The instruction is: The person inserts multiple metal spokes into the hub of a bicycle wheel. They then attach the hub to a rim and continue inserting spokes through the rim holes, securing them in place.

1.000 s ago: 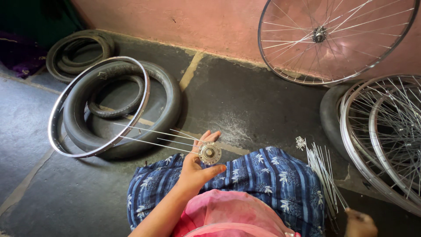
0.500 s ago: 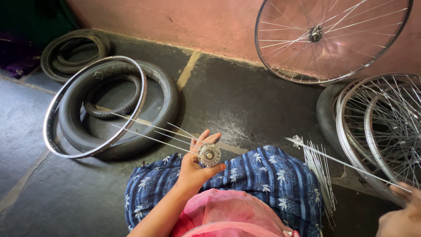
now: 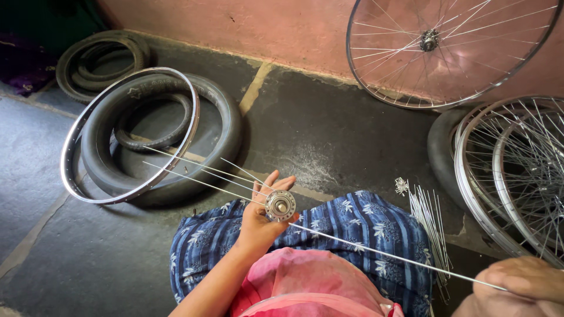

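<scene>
The step in hand appears to be spoke lacing at the hub. The left hand [image 3: 261, 220] is gripping the metal hub [image 3: 280, 205] over the lap, thumb and palm closed round its body while the fingers are fanning loosely upward. Several spokes already seated in the hub flange are projecting toward the bare rim [image 3: 126, 132], which is lying on the floor atop a black tyre [image 3: 226, 138].

The right hand [image 3: 520, 285], at the lower right edge of the view, is pinching the outer end of one long spoke [image 3: 393, 256]; its fingers are closed on the wire. The spoke's inner end is meeting the hub flange (whether it is already through a hole cannot be told).

The next move likely calls for steady alignment of the spoke tip with a free flange hole, with the hub held still.

A loose bundle of spare spokes [image 3: 432, 220] is lying on the floor just beside the right knee. Finished wheels [image 3: 505, 170] are leaning at the wall.
</scene>
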